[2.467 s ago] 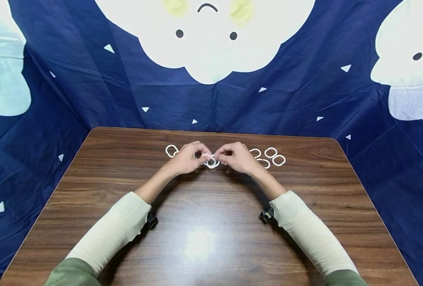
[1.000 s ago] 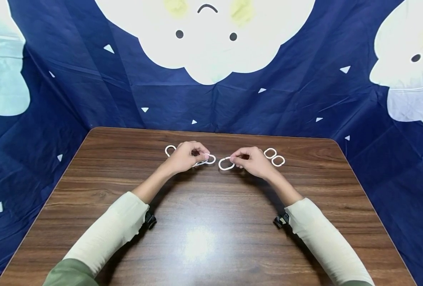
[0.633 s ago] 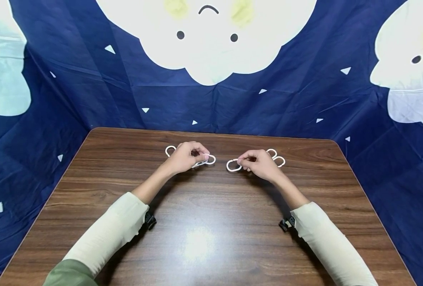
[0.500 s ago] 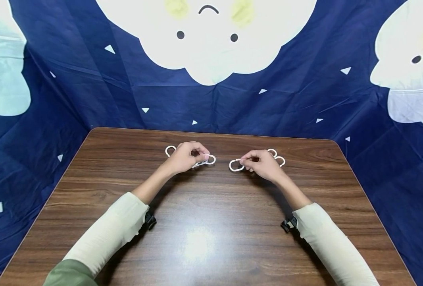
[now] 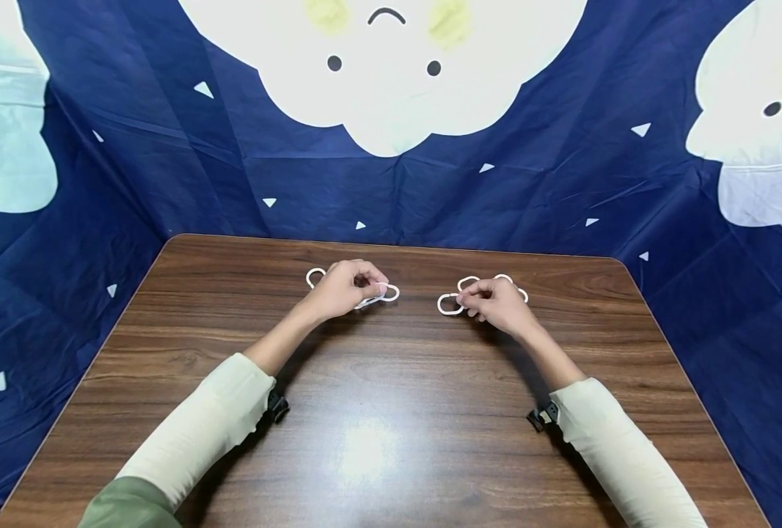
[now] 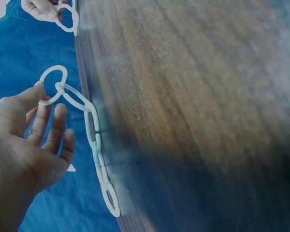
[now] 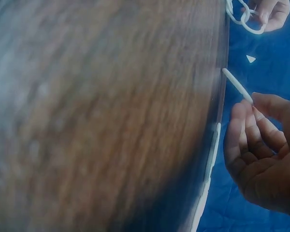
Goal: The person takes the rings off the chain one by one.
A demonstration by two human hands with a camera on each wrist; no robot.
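My left hand (image 5: 341, 293) pinches a white oval plastic link (image 6: 65, 73) between thumb and index finger, the other fingers loosely bent. That link is the raised end of a chain of several white links (image 6: 96, 145), which trails down to the table past the hand. In the head view the left hand covers most of the chain. My right hand (image 5: 499, 304) pinches a separate white link (image 7: 238, 86) by one side, seen edge-on in the right wrist view and tilted close over the table. A wide gap separates this link from the chain.
Loose white links (image 5: 468, 279) lie behind and under the right hand, partly covered by it. The chain's far end (image 5: 309, 276) shows left of the left hand. Behind the wooden table (image 5: 364, 367) hangs a blue cloth (image 5: 397, 198) with clouds.
The hands were together at the chain earlier. The right hand has since moved right, now carrying a link, and uncovered a loose link behind it. The left hand has stayed almost still lately.
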